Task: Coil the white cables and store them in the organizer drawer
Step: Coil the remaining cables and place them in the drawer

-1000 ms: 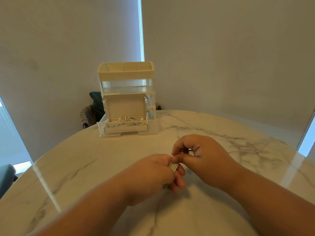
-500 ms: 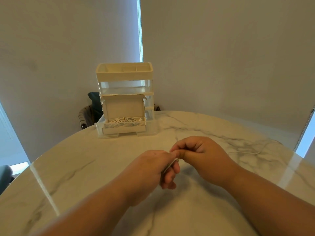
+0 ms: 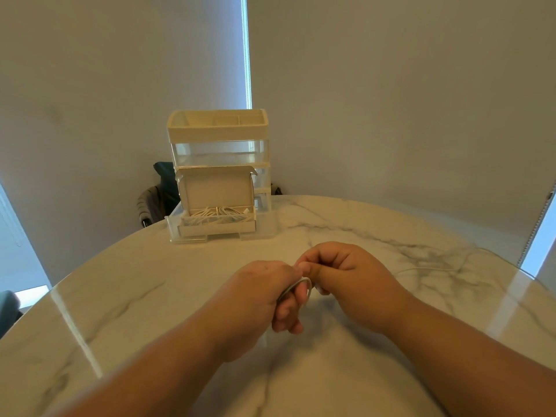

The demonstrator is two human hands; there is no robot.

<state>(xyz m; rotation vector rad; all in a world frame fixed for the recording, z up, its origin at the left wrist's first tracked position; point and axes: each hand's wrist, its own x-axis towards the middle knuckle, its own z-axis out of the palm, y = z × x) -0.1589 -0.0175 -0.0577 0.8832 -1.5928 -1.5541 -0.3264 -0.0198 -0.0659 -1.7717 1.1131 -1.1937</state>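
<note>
My left hand (image 3: pixel 264 299) grips a small coil of white cable (image 3: pixel 296 288) above the middle of the marble table (image 3: pixel 120 296). My right hand (image 3: pixel 349 275) touches it from the right, thumb and fingers pinching the cable at the top of the coil. A loose stretch of white cable (image 3: pixel 427 267) trails across the table to the right. At the far edge stands the organizer (image 3: pixel 218 139), its bottom drawer (image 3: pixel 216 227) pulled out with several coiled white cables (image 3: pixel 216 213) inside.
Behind the table's far left edge stands a dark chair (image 3: pixel 156 200). Grey walls close off the back, with bright window strips at the left and right.
The coil has turned in my left hand, from showing flat stacked loops to showing a loop edge. Both hands stay together at the same spot.
</note>
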